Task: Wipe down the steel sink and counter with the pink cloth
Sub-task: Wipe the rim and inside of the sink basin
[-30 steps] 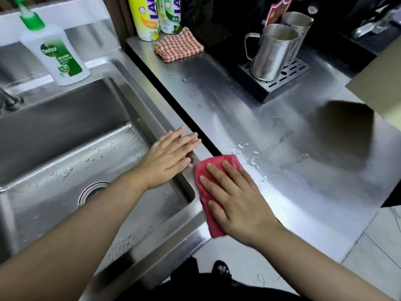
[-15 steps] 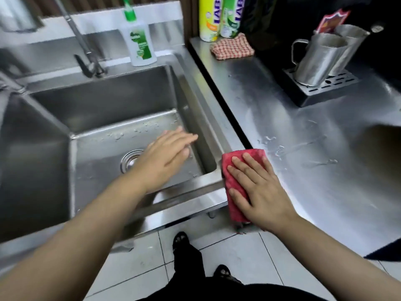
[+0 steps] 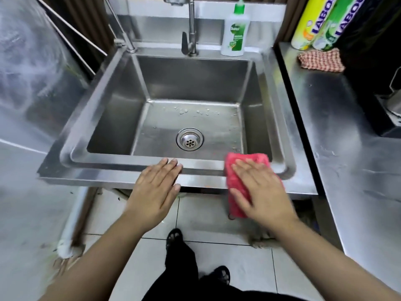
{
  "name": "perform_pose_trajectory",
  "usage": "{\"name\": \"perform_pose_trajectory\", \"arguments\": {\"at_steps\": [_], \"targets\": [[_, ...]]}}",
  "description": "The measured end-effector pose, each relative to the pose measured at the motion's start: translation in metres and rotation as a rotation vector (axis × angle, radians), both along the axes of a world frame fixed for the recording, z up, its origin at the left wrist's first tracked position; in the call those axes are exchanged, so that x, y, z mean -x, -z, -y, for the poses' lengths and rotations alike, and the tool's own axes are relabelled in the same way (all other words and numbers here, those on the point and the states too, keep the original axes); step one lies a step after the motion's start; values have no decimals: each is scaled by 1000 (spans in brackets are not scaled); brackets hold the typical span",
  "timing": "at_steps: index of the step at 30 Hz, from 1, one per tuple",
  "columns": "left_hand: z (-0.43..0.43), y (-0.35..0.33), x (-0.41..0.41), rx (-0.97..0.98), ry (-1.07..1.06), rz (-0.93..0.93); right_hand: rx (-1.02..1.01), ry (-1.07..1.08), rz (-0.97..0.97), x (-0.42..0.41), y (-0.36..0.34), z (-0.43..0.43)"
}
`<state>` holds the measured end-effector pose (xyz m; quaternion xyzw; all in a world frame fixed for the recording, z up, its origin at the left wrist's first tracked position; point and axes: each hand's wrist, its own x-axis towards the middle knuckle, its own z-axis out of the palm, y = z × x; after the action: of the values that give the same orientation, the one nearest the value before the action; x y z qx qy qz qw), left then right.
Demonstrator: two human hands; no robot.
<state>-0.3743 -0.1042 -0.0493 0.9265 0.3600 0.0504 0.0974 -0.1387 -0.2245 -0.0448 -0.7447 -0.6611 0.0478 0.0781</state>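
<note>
The steel sink fills the middle of the view, with a round drain and a few water drops on its floor. The pink cloth lies folded over the sink's front rim at the right. My right hand presses flat on the cloth with straight fingers. My left hand rests flat on the front rim, left of the cloth, holding nothing. The steel counter runs along the right side.
A faucet and a soap bottle stand behind the basin. Two cleaner bottles and a checked cloth sit at the counter's back. A dark tray sits at the right edge. My feet stand on the tiled floor.
My right hand has slid the pink cloth left from the counter's front edge onto the sink's front rim. My left hand came off the sink's right side to the front rim. The view swung left.
</note>
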Motion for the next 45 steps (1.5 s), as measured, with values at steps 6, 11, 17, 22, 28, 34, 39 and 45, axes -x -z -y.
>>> {"name": "perform_pose_trajectory", "arguments": {"at_steps": [6, 11, 17, 22, 28, 34, 39, 45], "targets": [[-2, 1, 4, -48, 23, 77, -77, 292, 5, -15, 0, 21], [-33, -10, 43, -43, -13, 199, -120, 151, 37, 103, 2, -56], [-82, 3, 132, -16, -151, 129, -95, -41, 50, 181, 3, -109], [-95, 15, 155, -40, -119, 98, -35, 188, 55, 129, 0, -66], [-99, 18, 157, -51, -106, 129, -89, 415, 60, 200, 1, -104], [-105, 12, 175, -55, -82, 251, -99, 151, 41, 257, 2, -143], [-123, 15, 220, -45, -156, 175, -76, 276, 80, 208, 2, -105], [-132, 23, 234, 39, -118, 178, -60, 185, 19, 261, -1, -142]]}}
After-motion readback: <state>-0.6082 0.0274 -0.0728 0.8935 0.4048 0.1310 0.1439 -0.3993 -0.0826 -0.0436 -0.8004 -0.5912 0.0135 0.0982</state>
